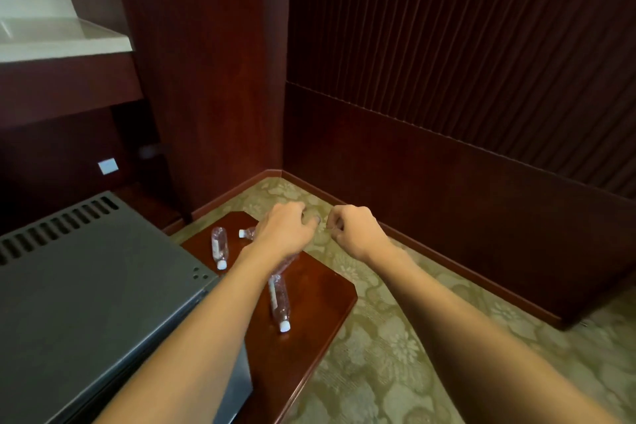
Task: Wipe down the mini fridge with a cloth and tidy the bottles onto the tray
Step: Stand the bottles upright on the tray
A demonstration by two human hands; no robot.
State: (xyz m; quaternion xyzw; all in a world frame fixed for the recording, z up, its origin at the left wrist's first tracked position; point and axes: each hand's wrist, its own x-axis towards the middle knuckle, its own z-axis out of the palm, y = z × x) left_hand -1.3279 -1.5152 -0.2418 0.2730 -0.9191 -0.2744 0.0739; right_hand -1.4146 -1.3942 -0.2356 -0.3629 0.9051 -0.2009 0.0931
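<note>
A dark red wooden tray (320, 289) lies on the carpet to the right of the grey mini fridge (86, 286). Three clear plastic bottles with white caps lie on their sides on it: one at the far left (219, 246), one under my left hand with its cap showing (248, 233), and one nearer me (279, 303). My left hand (285, 231) hovers over the middle bottle with fingers relaxed and spread forward; whether it touches the bottle is hidden. My right hand (351, 229) is over the carpet just right of the tray, fingers curled, holding nothing visible. No cloth is in view.
Dark wood wall panels (447, 182) and a wooden column (213, 79) enclose the corner behind the tray. Green patterned carpet (395, 337) spreads to the right and front. A pale counter (62, 41) sits at upper left above the fridge.
</note>
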